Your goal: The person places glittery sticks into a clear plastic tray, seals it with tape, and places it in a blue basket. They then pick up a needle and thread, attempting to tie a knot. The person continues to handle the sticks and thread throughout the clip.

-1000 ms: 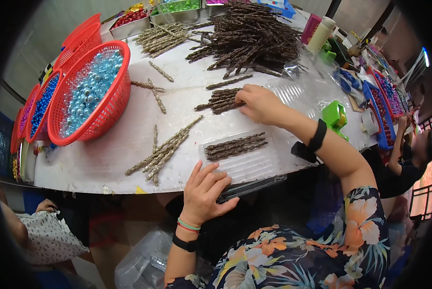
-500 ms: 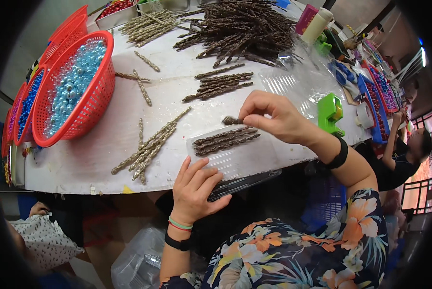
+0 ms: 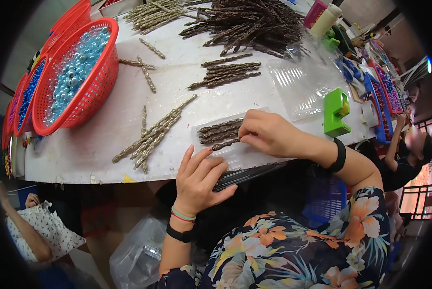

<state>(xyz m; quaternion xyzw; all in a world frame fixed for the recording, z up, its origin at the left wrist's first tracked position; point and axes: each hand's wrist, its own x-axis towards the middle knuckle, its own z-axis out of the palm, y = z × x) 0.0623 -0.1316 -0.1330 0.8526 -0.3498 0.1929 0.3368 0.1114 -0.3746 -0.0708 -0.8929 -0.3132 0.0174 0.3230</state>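
Note:
In my right hand (image 3: 271,135) a dark brown, twisted glittery stick (image 3: 225,144) is pinched by one end, low over a clear ridged plastic tray (image 3: 235,163). Several similar dark sticks (image 3: 221,129) lie side by side in that tray, just beyond the held one. My left hand (image 3: 199,183) is open at the tray's near left, fingers spread, with a fingertip close to the stick's free end; whether they touch I cannot tell. Farther back, a small row of dark sticks (image 3: 228,73) lies on the white table (image 3: 90,161).
A large heap of dark sticks (image 3: 247,24) sits at the back. Gold sticks (image 3: 158,132) lie to the left, near a red basket (image 3: 111,72) of light-blue beads. On the right are clear plastic trays (image 3: 298,91) and a green tape dispenser (image 3: 335,113). Other people work nearby.
My right hand has come down and nearer with the stick, from beyond the tray's row to its near side. My left hand has shifted slightly right; its fingertip is now by the stick.

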